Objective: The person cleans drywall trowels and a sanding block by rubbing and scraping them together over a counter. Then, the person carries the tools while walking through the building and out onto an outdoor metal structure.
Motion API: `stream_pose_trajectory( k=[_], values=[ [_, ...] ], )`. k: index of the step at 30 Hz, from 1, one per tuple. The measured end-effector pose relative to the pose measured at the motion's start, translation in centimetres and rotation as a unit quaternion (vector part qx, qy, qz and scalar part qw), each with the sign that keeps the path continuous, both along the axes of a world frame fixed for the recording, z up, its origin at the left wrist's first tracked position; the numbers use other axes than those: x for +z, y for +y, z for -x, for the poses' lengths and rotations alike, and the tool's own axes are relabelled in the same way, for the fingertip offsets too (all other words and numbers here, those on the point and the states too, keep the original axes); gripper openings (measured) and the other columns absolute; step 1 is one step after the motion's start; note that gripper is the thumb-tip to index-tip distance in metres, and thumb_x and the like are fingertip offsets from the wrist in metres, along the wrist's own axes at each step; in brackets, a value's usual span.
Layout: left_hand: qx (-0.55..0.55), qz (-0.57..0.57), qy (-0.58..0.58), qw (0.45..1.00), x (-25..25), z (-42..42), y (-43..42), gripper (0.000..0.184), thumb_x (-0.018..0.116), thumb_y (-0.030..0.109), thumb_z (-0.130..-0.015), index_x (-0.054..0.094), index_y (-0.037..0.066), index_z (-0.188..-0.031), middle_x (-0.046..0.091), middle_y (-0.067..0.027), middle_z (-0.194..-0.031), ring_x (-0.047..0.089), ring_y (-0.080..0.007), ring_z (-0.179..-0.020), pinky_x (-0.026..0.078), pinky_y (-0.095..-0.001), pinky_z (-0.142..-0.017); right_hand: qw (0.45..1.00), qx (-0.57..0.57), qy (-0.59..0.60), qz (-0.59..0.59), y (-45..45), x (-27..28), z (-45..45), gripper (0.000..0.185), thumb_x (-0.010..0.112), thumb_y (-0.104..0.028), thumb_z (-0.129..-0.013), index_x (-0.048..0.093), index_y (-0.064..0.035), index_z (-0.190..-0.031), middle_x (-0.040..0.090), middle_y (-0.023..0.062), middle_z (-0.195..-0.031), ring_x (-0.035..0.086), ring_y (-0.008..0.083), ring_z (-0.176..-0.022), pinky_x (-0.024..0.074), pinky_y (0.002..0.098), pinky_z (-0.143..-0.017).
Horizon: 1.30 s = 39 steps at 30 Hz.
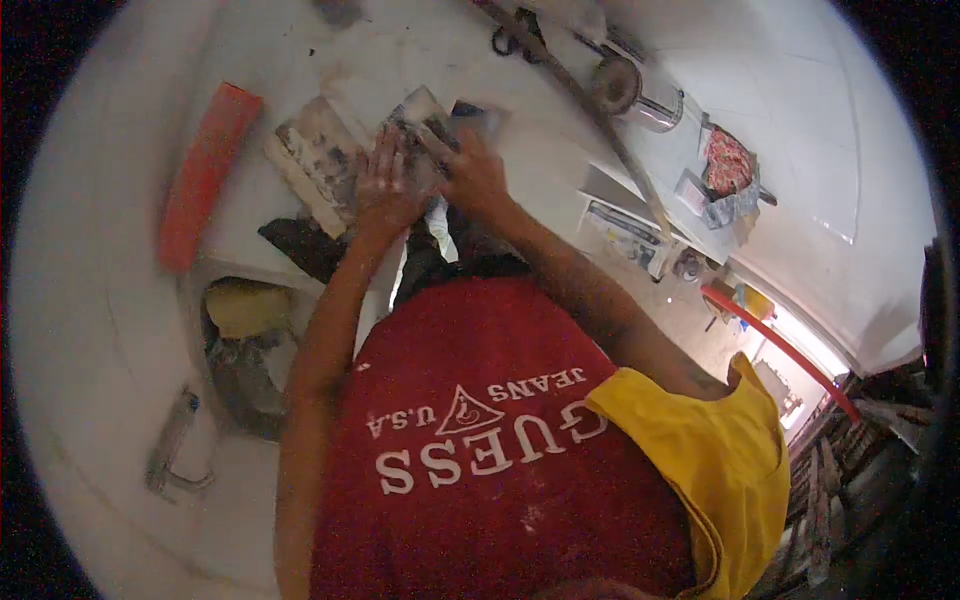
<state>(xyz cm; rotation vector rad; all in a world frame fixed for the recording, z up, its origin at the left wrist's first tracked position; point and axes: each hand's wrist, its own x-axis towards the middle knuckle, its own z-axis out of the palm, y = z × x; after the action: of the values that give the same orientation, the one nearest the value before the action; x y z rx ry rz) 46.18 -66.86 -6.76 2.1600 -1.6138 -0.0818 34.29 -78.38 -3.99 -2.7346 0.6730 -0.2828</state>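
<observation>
Near the top middle, my left hand (388, 190) lies palm down with its fingers stretched forward, dusty with pale powder. It is beside a stained, light-coloured slab (312, 165), close to my right hand. My right hand (474, 178) has its fingers bent over the near edge of a grey, flat-faced block (422, 108). A small dark piece (472, 110) sits just beyond that hand. Dust marks the pale work surface (370, 55) around the slab and block. The undersides of both hands are hidden.
A red bar (210, 175) lies at the left, above a sink-like recess (258, 385) holding a yellowish sponge (248, 308). A metal-framed tool (180, 445) lies lower left. A long strip (590, 110), a cylinder (655, 103) and a red-patterned bundle (728, 165) are at the right.
</observation>
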Motion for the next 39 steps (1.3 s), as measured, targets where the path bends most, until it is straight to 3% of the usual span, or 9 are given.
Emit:
stream_pose_trajectory(
  k=[5,9,13,16,21,24,27,31,39],
  values=[
    [0.006,0.028,0.046,0.999,0.9,-0.1,0.0,0.08,0.066,0.044,-0.073,0.041,-0.006,-0.129,0.034,-0.0215,-0.14,0.033,-0.0356,-0.13,0.026,-0.0551,-0.104,0.997,-0.067,0.018,0.021,-3.2,1.4,-9.0,0.07,0.07,-0.022,-0.068,0.044,-0.0297,-0.133,0.05,0.0198,-0.107,0.055,0.0349,-0.093,0.0489,0.0446,-0.078],
    [-0.006,0.032,0.028,0.999,0.2,-0.4,0.2,0.082,0.066,0.045,-0.072,0.039,-0.006,-0.13,0.034,-0.021,-0.139,0.033,-0.0352,-0.13,0.026,-0.0548,-0.104,0.999,0.008,-0.02,-0.045,0.3,0.8,2.0,0.056,0.063,-0.025,-0.076,0.047,-0.0192,-0.13,0.042,0.0146,-0.136,0.051,0.0371,-0.108,0.0469,0.0456,-0.087],
    [0.001,0.015,0.057,0.998,-0.1,-0.4,0.5,0.087,0.069,0.047,-0.069,0.037,-0.005,-0.131,0.032,-0.0199,-0.141,0.031,-0.0343,-0.131,0.026,-0.0534,-0.105,0.999,0.029,-0.045,0.007,-1.6,-0.5,0.4,0.063,0.064,-0.02,-0.073,0.044,-0.0251,-0.133,0.051,0.0206,-0.113,0.056,0.0383,-0.094,0.0491,0.0461,-0.077],
    [0.025,-0.112,0.385,0.916,4.0,-2.5,-1.0,0.089,0.071,0.047,-0.066,0.038,-0.004,-0.132,0.031,-0.0191,-0.141,0.028,-0.0329,-0.133,0.026,-0.0524,-0.105,0.99,0.093,-0.009,0.102,-5.6,-4.1,-5.8,0.06,0.059,-0.027,-0.077,0.042,-0.0236,-0.134,0.048,0.0237,-0.12,0.053,0.0414,-0.101,0.0468,0.0476,-0.081],
    [0.01,0.042,0.166,0.985,0.2,-0.5,-0.1,0.089,0.071,0.044,-0.066,0.036,-0.003,-0.133,0.032,-0.018,-0.141,0.027,-0.0311,-0.134,0.026,-0.0513,-0.106,0.998,0.054,-0.016,-0.032,-2.1,0.1,0.0,0.063,0.061,-0.025,-0.075,0.041,-0.0221,-0.135,0.048,0.0237,-0.118,0.051,0.0411,-0.104,0.0436,0.0481,-0.087],
    [0.031,-0.063,0.324,0.943,2.8,-2.1,-0.4,0.088,0.072,0.042,-0.066,0.035,-0.003,-0.133,0.032,-0.0177,-0.141,0.028,-0.0309,-0.133,0.026,-0.0506,-0.107,0.993,0.089,-0.071,-0.009,-2.2,-0.8,1.5,0.064,0.062,-0.024,-0.075,0.041,-0.0224,-0.135,0.051,0.0235,-0.109,0.052,0.0399,-0.1,0.045,0.0477,-0.084],
    [0.009,0.096,0.005,0.995,-1.1,0.6,0.2,0.088,0.072,0.04,-0.066,0.036,-0.003,-0.133,0.031,-0.0175,-0.141,0.028,-0.0314,-0.133,0.025,-0.0501,-0.107,0.998,0.062,-0.003,0.0,-4.2,-0.1,-5.8,0.065,0.062,-0.025,-0.075,0.04,-0.0229,-0.136,0.052,0.0227,-0.104,0.053,0.038,-0.099,0.0472,0.0453,-0.079],
    [-0.008,0.151,0.013,0.988,-0.7,0.5,0.8,0.086,0.071,0.04,-0.067,0.036,-0.004,-0.132,0.031,-0.0183,-0.142,0.029,-0.032,-0.133,0.024,-0.0494,-0.108,0.996,0.092,0.003,0.018,-3.2,-0.2,-2.7,0.068,0.063,-0.023,-0.074,0.038,-0.0233,-0.137,0.053,0.0211,-0.1,0.054,0.036,-0.093,0.0477,0.0448,-0.075],
    [0.038,0.0,-0.059,0.998,-1.3,0.0,0.1,0.081,0.068,0.042,-0.069,0.041,-0.007,-0.128,0.033,-0.0203,-0.141,0.032,-0.0331,-0.131,0.021,-0.049,-0.109,0.996,0.041,-0.046,0.06,-4.6,-1.5,-8.0,0.061,0.066,-0.021,-0.071,0.049,-0.0202,-0.129,0.054,0.0181,-0.095,0.055,0.0356,-0.085,0.0472,0.0454,-0.072]
  ],
)
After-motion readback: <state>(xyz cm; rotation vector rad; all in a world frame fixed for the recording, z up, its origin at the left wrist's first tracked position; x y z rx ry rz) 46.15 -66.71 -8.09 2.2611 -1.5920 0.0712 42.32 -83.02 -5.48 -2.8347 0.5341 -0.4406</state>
